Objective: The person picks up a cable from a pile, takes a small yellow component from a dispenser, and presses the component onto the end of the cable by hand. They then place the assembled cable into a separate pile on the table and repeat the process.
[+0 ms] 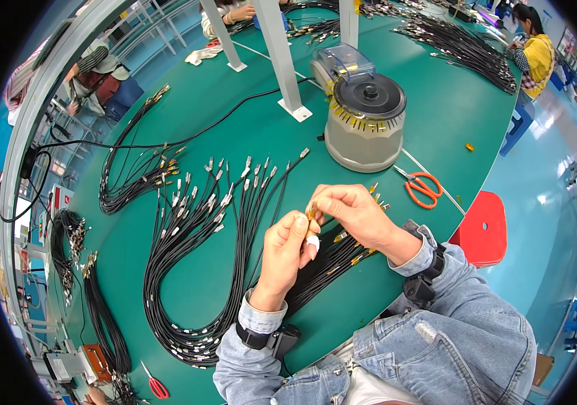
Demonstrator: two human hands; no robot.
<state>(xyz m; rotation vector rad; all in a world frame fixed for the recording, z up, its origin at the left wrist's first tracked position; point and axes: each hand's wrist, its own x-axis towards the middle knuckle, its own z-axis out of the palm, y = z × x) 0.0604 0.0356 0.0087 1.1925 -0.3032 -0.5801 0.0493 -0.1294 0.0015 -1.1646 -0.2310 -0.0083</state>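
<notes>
My left hand (283, 253) and my right hand (354, 210) meet fingertip to fingertip above the green table. Between the pinched fingers shows a small bit of amber tape (312, 213) at a cable end, mostly hidden by the fingers. A white wrap (313, 241) covers part of one finger of my left hand. Beneath both hands lies a bundle of black cables (322, 270), several with amber tape at their ends. Left of my hands, a larger curved bundle of black cables (157, 283) fans out into silvery connector ends.
A round tape dispenser (365, 131) with amber strips around its rim stands ahead. Orange-handled scissors (423, 190) lie to its right, red-handled scissors (158, 387) at lower left. A red stool (484, 233) stands beside the table. Grey posts (282, 61) rise from the tabletop. Other people work farther off.
</notes>
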